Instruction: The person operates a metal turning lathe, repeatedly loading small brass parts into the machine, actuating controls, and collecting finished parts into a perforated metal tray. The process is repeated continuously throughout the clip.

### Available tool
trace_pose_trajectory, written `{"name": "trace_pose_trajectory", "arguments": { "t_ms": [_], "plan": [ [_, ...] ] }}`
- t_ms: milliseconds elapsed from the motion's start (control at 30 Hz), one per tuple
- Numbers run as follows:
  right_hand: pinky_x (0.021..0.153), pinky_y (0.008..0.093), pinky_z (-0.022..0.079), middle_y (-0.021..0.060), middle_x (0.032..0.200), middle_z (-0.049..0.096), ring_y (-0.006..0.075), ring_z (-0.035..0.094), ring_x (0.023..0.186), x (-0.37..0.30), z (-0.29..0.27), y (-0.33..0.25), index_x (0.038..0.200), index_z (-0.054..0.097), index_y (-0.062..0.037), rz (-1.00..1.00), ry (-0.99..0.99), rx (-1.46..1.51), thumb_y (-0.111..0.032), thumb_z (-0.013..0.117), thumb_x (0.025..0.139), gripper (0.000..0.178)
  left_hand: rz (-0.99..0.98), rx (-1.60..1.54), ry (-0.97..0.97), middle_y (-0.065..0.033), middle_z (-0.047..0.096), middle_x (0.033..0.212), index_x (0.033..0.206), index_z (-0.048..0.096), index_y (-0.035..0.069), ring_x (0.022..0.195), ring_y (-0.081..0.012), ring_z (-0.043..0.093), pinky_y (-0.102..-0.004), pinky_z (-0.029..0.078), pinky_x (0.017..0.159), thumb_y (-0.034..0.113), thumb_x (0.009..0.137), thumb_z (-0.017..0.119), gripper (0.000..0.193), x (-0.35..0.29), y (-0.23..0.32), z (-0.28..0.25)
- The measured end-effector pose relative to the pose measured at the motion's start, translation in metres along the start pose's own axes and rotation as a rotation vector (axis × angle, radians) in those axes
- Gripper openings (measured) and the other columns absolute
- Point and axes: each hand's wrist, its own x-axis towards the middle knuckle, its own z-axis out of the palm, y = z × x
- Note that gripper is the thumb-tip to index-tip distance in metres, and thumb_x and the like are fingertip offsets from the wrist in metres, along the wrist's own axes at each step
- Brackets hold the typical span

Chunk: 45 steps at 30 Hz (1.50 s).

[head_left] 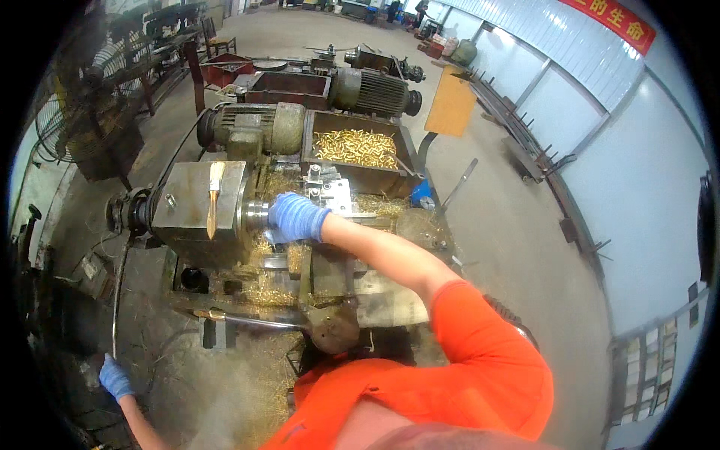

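Note:
My left hand [115, 377], in a blue knit glove, is closed round the lower end of a long metal lever [117, 300]. The lever runs up to the left end of a small lathe's headstock [196, 199]. My right hand [298, 217], gloved the same way, is at the spindle chuck [257, 215] with its fingers curled. Whatever it grips there is hidden by the glove. A brush [214, 201] with a wooden handle lies on top of the headstock. The tool post [330, 193] stands just behind my right hand.
Behind the lathe, a metal bin [364, 176] holds many small brass pieces [356, 148]. Electric motors [255, 127] stand beside it. Brass chips cover the machine bed. A metal handle [262, 322] juts out near my body. A caged fan [90, 124] is at far left.

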Motion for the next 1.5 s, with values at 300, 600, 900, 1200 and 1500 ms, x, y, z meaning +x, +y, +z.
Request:
{"name": "trace_pose_trajectory", "arguments": {
  "t_ms": [300, 600, 900, 1200, 1500],
  "plan": [
    [0.073, 0.0396, 0.047, 0.0133, 0.072, 0.063, 0.0301, 0.061, 0.076, -0.036, -0.006, 0.001, 0.072, 0.067, -0.0076, -0.078, 0.285, -0.013, -0.044, 0.058, 0.070, 0.037, -0.122, -0.413, 0.015, -0.0184, 0.060, 0.105, 0.109, 0.059, 0.001, 0.097, -0.0326, 0.057, -0.0361, 0.044, 0.085, 0.017, 0.079, 0.057, 0.033, 0.022, 0.081, -0.043],
    [0.081, 0.0393, 0.043, 0.0098, 0.085, 0.063, 0.0278, 0.056, 0.089, -0.228, -0.014, 0.072, 0.082, 0.067, -0.0106, 0.229, 0.398, 0.066, -0.040, 0.060, 0.076, 0.031, 0.102, -0.622, -0.503, -0.0214, 0.062, 0.094, 0.099, 0.061, 0.007, 0.088, -0.0411, 0.058, -0.0448, 0.048, 0.074, 0.026, 0.078, 0.054, 0.029, -0.065, 0.296, 0.054],
    [0.068, 0.0386, 0.048, 0.0145, 0.073, 0.063, 0.0293, 0.062, 0.072, -0.344, 0.006, 0.162, 0.077, 0.067, -0.0058, 0.808, 0.316, 0.313, -0.039, 0.061, 0.074, 0.034, 0.684, -0.063, -0.579, -0.0148, 0.064, 0.091, 0.094, 0.066, 0.016, 0.090, -0.0335, 0.060, -0.0411, 0.048, 0.076, 0.042, 0.071, 0.062, 0.035, 0.000, 0.237, 0.074],
    [0.087, 0.0386, 0.044, 0.0058, 0.119, 0.055, 0.0263, 0.053, 0.107, -0.334, 0.030, 0.296, 0.117, 0.053, -0.0168, 0.768, -0.074, -0.336, -0.028, 0.065, 0.067, 0.052, 0.095, -1.129, -0.518, -0.0152, 0.065, 0.088, 0.098, 0.061, -0.001, 0.072, -0.0239, 0.061, -0.0338, 0.048, 0.065, 0.023, 0.081, 0.063, 0.030, 0.016, 0.248, -0.012],
    [0.091, 0.0410, 0.041, 0.0097, 0.110, 0.059, 0.0276, 0.048, 0.113, -0.350, 0.054, 0.350, 0.094, 0.066, -0.0140, 1.077, -0.254, -0.219, -0.029, 0.062, 0.067, 0.031, 0.020, -0.904, -0.673, -0.0102, 0.064, 0.074, 0.089, 0.062, -0.004, 0.062, -0.0154, 0.056, -0.0315, 0.046, 0.057, 0.016, 0.079, 0.065, 0.022, -0.021, 0.333, -0.128]
  ]
}}
